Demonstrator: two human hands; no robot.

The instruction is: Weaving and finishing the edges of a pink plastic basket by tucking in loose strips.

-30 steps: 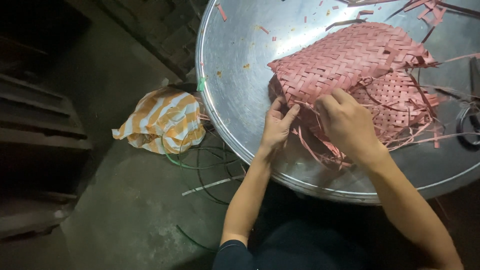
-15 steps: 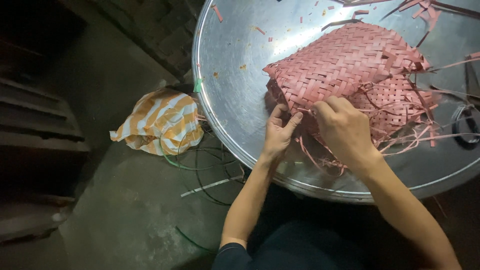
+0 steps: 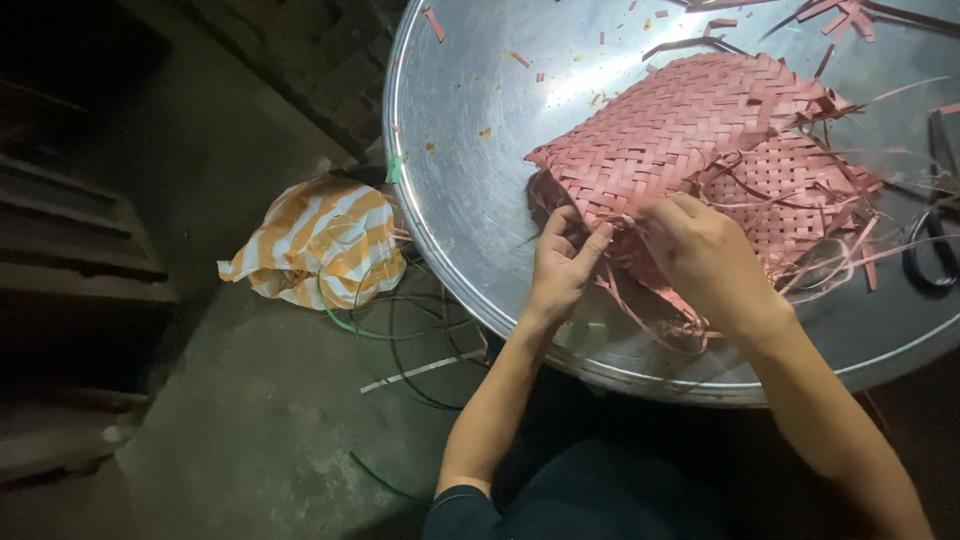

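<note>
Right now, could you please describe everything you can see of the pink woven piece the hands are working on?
The pink woven piece is plaited from flat strips, plastic by the look, in a tight diagonal pattern. It lies folded or layered on the round metal tray. Its near and right edges are unfinished, with loose strip ends splaying out. The left hand pinches its near-left edge; the right hand presses on its near edge. Cut scraps lie about it.

The big round tray [image 3: 470,200] is smooth, shiny metal, faintly scuffed. On it lies a mat [image 3: 700,130] woven of flat, matt pink strips, plastic or dyed reed. Left of the tray, a striped bag [image 3: 315,240] looks like glossy plastic; the floor [image 3: 230,420] is rough concrete.
</note>
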